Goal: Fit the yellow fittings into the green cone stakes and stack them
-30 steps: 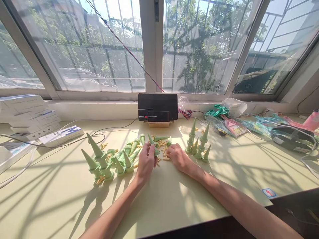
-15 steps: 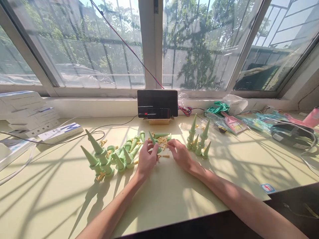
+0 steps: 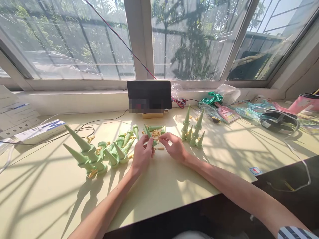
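My left hand (image 3: 142,153) is closed around a light green cone-shaped piece (image 3: 147,130), its point tilted up and its base partly hidden by the fingers. Just to the right, my right hand (image 3: 174,146) pinches what looks like a small yellow peg (image 3: 157,138) between thumb and fingertips, close to the cone's base. Behind the fingers lies a pile of small yellow pegs (image 3: 155,133), with a green cone (image 3: 155,128) on its side at the back. Another yellow peg (image 3: 159,149) lies on the table in front of the pile.
Several green cones and stacked pieces (image 3: 92,156) stand at left, with yellow pegs among them. More green spires (image 3: 193,132) stand at right. A dark tablet (image 3: 149,93) leans at the window. Boxes (image 3: 41,130), cables, plastic bags (image 3: 225,112) and a black strap-like object (image 3: 277,120) lie around.
The view has shifted right and tilted slightly down, so the things appear further left and higher. My hands keep nearly the same place, with the right fingertips a little closer to the cone.
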A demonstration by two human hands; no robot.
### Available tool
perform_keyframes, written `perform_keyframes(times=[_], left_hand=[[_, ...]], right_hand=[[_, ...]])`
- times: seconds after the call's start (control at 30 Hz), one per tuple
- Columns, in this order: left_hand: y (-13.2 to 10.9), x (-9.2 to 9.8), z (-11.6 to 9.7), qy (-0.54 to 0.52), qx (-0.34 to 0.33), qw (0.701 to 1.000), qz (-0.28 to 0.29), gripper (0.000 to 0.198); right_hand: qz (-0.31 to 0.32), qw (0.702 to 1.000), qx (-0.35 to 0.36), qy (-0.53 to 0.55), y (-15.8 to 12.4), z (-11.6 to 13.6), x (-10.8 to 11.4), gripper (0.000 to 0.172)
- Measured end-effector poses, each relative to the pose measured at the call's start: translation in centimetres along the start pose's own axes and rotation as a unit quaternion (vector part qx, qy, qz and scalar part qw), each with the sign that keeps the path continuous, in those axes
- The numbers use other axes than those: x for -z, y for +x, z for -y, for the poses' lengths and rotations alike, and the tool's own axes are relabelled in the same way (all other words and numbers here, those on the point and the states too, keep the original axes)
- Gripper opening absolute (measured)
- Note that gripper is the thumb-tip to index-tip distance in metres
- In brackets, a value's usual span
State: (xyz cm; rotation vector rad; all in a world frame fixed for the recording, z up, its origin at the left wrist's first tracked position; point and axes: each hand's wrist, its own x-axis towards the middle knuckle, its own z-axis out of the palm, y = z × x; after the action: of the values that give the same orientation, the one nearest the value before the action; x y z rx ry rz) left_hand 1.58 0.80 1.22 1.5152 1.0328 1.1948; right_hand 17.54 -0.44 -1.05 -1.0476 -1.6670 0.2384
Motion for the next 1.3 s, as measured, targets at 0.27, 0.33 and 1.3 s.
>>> perform_keyframes(times=[0.27, 0.33, 1.3], left_hand=[[0.1, 0.0, 0.3, 0.018, -0.006, 1.000, -0.003, 0.035], [0.0, 0.0, 0.1, 0.020, -0.006, 1.000, -0.004, 0.035], [-0.3, -0.1, -0.6, 0.031, 0.021, 0.999, -0.036, 0.033]], right_hand=[[0.004, 1.000, 0.013, 0.019, 0.1, 0.1, 0.1, 0.014], [0.006, 1.000, 0.009, 0.023, 0.2, 0.1, 0.2, 0.014], [0.011, 0.999, 0.043, 0.001, -0.1, -0.6, 0.1, 0.009]])
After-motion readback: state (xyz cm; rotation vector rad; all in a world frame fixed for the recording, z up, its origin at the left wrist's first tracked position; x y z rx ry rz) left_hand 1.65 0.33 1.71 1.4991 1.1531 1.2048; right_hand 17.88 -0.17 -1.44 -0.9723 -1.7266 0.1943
